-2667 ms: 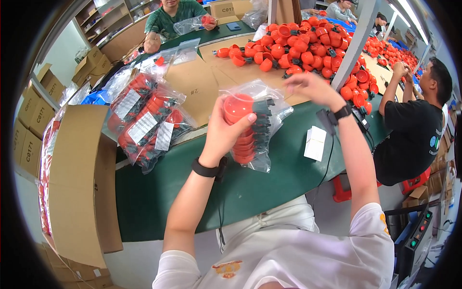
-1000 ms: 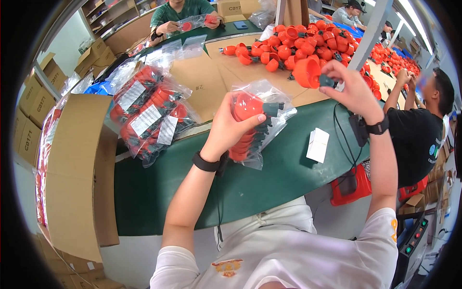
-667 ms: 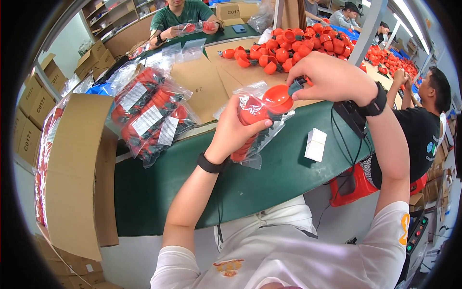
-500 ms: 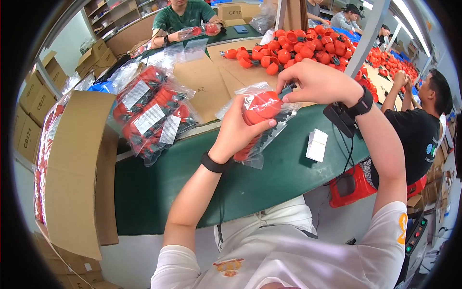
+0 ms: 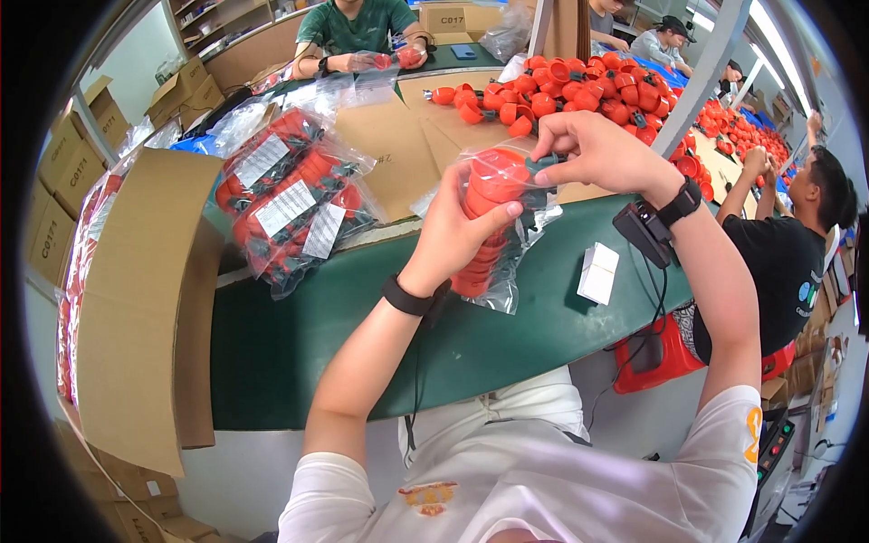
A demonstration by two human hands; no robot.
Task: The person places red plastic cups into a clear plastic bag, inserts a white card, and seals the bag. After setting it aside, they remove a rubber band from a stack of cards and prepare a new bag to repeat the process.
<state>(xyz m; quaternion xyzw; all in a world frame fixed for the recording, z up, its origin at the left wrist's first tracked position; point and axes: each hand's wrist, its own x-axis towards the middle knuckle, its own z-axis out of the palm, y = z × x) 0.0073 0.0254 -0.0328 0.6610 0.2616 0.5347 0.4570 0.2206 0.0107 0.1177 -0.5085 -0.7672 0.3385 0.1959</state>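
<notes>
Left hand [image 5: 457, 237] holds a clear plastic bag [image 5: 507, 240] upright above the green counter [image 5: 362, 335], grip closed around the stack of red caps [image 5: 484, 213] inside, thumb across the front. Right hand [image 5: 602, 149] sits at the bag mouth, fingers pinched shut on a dark-and-red piece at the top of the stack; the exact part is too small to tell. Bag hangs off the counter surface, lower end loose and sagging.

Risks, as a judgement:
- Stack is tall and held only mid-height through slippery film; a slack left grip could let the caps shift sideways and the column break up inside the bag.
- Bag mouth is crumpled around the right fingers; if the film folds in, the top piece could catch on it and drop outside onto the counter.
- Loose bottom of the bag could snag or tear if the stack's weight falls on it.
- Small white box [image 5: 597, 271] lies just beside the bag; a dropped cap could knock it.
- Pile of loose red caps [image 5: 579, 86] lies behind the right hand, near enough for a wrist swing to scatter some.
- Filled bags [image 5: 290, 204] lie to the left, well apart, no risk.
</notes>
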